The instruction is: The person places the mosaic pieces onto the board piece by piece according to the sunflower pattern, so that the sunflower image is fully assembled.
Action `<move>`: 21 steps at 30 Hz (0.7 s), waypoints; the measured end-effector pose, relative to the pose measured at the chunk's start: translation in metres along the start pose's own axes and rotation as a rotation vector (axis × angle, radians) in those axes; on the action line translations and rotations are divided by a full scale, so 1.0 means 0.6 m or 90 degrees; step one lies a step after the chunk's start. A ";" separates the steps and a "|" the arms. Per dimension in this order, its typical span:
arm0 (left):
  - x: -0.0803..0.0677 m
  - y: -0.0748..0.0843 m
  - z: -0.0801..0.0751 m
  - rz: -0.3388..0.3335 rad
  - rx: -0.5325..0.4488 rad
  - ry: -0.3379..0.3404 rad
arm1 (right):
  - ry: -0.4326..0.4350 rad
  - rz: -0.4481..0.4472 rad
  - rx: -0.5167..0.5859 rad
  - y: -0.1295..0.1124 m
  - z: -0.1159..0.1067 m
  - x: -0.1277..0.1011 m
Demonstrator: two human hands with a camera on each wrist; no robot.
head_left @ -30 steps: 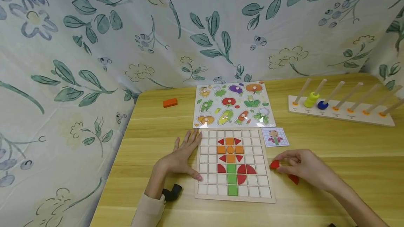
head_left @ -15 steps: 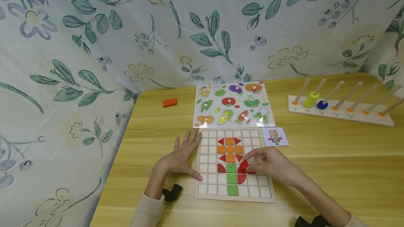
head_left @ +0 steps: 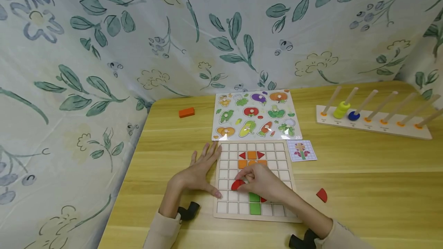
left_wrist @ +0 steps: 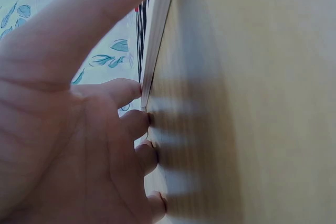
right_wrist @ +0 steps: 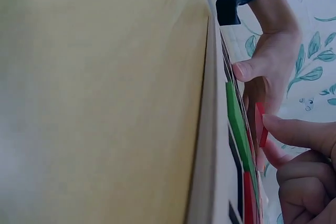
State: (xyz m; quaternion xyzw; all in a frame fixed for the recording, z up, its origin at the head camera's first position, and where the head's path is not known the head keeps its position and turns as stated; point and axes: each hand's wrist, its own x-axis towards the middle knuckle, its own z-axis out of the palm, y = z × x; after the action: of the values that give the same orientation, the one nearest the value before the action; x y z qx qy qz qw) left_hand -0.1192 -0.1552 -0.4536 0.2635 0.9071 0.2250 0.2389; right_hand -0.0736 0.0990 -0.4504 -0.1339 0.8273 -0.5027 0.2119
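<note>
Since the earlier frames, right hand (head_left: 261, 183) has crossed from the bare table at the board's right edge, over the right-side squares, to the left-centre of the board (head_left: 225, 206). Left hand (head_left: 200, 174) unchanged in place.

Right hand: fingers curled, pinching a red piece (head_left: 238, 184), a quarter-round shape. Piece sits at the square left of the green stem (head_left: 255, 203), in the row just under the orange flower (head_left: 252, 159). Right wrist view shows the same piece (right_wrist: 261, 124) held edge-on between thumb and fingertip, just above the board surface; whether it already touches the square, cannot tell.

Left hand: flat, fingers straight and spread, palm down on the table, fingertips and thumb against the board's left edge. Left wrist view confirms fingertips (left_wrist: 137, 124) butting that edge.

Board: grid of white squares, orange and red pieces making a flower at top, green column below, red partly hidden under the right hand.

Second red piece (head_left: 322, 195) lies loose on the table (head_left: 363, 172), well right of the board.

Other items: pattern card (head_left: 302, 150) just beside the board's top right corner; vegetable puzzle (head_left: 255, 115) behind the board; peg rack (head_left: 373, 120) far right, with yellow and blue rings; orange block (head_left: 186, 112) far left.
</note>
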 end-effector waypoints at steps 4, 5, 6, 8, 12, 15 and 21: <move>0.002 0.001 0.000 0.004 0.001 0.001 | 0.018 0.013 -0.015 0.000 0.013 0.010; 0.002 0.000 0.000 0.005 0.001 0.003 | 0.021 0.017 -0.018 0.000 0.014 0.011; 0.003 0.000 0.001 0.005 0.002 0.002 | 0.025 0.020 -0.019 0.000 0.015 0.011; 0.004 0.000 0.001 0.003 0.004 0.001 | 0.029 0.020 -0.017 0.000 0.015 0.011; 0.004 0.000 0.001 -0.001 0.010 -0.002 | 0.028 0.005 -0.006 0.002 0.016 0.010; 0.003 0.000 0.000 0.000 0.009 0.001 | 0.024 -0.006 0.000 0.004 0.016 0.009; 0.001 0.001 -0.001 -0.002 0.001 0.001 | 0.026 -0.004 0.004 0.003 0.017 0.009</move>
State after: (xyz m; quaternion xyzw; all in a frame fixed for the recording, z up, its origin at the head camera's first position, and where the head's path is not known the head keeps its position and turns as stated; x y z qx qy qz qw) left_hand -0.1199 -0.1546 -0.4533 0.2623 0.9079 0.2240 0.2383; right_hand -0.0736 0.0897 -0.4575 -0.1252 0.8294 -0.5087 0.1940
